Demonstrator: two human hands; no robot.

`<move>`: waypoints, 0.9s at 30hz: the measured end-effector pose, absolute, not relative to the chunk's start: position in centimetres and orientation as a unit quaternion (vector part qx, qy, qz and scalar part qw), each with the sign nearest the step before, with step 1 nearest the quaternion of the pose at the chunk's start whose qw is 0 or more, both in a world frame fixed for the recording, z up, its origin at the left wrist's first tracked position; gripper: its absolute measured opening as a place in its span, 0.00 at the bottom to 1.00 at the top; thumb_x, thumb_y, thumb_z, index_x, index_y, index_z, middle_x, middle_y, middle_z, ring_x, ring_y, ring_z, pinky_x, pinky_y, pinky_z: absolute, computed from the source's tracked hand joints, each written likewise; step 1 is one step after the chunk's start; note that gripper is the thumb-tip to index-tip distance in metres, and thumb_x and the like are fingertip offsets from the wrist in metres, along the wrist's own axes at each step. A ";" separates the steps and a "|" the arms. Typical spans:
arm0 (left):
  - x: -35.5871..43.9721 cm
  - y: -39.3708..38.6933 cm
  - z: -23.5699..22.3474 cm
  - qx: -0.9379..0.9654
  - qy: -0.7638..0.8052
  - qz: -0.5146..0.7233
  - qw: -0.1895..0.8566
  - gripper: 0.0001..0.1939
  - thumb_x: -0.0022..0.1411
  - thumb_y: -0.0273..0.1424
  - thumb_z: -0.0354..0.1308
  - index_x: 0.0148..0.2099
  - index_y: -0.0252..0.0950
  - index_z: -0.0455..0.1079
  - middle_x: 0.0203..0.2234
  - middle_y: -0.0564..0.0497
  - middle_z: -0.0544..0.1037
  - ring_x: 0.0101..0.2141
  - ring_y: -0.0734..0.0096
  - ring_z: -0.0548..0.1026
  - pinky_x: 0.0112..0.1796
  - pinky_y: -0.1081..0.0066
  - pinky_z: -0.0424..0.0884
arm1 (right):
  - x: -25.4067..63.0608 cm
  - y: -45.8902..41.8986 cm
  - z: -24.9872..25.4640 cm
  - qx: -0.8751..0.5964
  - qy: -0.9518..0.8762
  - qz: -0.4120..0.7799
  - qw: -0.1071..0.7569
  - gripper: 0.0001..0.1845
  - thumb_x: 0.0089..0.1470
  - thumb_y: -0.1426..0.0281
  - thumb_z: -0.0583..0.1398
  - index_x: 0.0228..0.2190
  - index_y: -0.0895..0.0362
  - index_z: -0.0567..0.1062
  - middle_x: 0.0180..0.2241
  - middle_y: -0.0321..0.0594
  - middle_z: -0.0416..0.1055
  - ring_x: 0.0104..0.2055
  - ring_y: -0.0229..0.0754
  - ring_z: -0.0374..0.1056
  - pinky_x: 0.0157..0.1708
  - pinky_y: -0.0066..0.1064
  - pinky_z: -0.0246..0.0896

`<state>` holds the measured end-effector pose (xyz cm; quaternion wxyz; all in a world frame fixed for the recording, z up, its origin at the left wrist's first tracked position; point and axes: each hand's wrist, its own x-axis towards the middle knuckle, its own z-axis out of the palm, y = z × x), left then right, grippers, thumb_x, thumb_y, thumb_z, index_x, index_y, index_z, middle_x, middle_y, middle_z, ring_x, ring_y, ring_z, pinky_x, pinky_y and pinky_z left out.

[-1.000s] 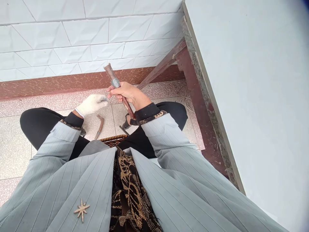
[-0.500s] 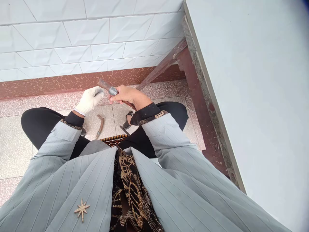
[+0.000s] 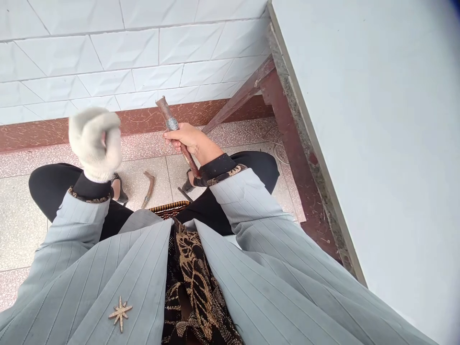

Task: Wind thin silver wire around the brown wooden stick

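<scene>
the right hand (image 3: 189,139), bare, is closed firmly around a brown, bark-covered wooden stick (image 3: 165,109), with the fingers wrapped about its middle and the thumb lying along it. the stick is held tilted above the floor between the person's knees: its thicker end points up and away toward the wall, and its lower end reaches back to the black cuff. a tight coil of silvery metal wire (image 3: 172,123) circles the stick just beyond the thumb and fingers. the left hand (image 3: 96,143), in a white knitted glove, is raised over the left knee, well apart from the stick; its fingers are curled in toward the thumb like a loose fist, and whether anything thin is pinched inside cannot be told, as it is blurred. a second, bent brown wooden stick (image 3: 148,189) lies on the pale speckled floor tiles (image 3: 161,172) between the feet, near a brown woven wicker edge (image 3: 169,209).
</scene>
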<state>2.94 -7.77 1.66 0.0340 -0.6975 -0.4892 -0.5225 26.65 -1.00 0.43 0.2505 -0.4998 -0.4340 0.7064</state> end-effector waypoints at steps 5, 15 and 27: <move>6.2 -9.1 0.1 -0.737 -0.549 -0.377 -0.112 0.09 0.70 0.31 0.54 0.46 0.40 0.76 0.40 0.47 0.82 0.41 0.63 0.80 0.47 0.58 0.78 | 26.9 -0.8 0.1 -0.458 -0.391 0.755 0.261 0.13 0.64 0.81 0.61 0.28 0.59 0.68 0.19 0.32 0.67 0.15 0.26 0.46 0.13 0.18 0.47; 4.7 -6.3 -3.2 -0.811 -0.507 -0.291 -0.035 0.17 0.71 0.36 0.58 0.60 0.46 0.71 0.60 0.43 0.77 0.69 0.48 0.68 0.67 0.43 0.61 | 27.1 -1.0 -0.3 -0.392 -0.321 0.839 0.197 0.12 0.64 0.78 0.62 0.29 0.60 0.68 0.21 0.29 0.66 0.15 0.24 0.43 0.15 0.16 0.44; 4.2 -6.7 -2.6 -0.799 -0.510 -0.310 -0.073 0.12 0.69 0.41 0.60 0.52 0.46 0.76 0.53 0.45 0.79 0.64 0.50 0.72 0.67 0.48 0.61 | 27.4 -0.9 -0.1 -0.382 -0.345 0.836 0.191 0.14 0.63 0.76 0.63 0.27 0.58 0.65 0.20 0.29 0.64 0.15 0.24 0.40 0.14 0.17 0.44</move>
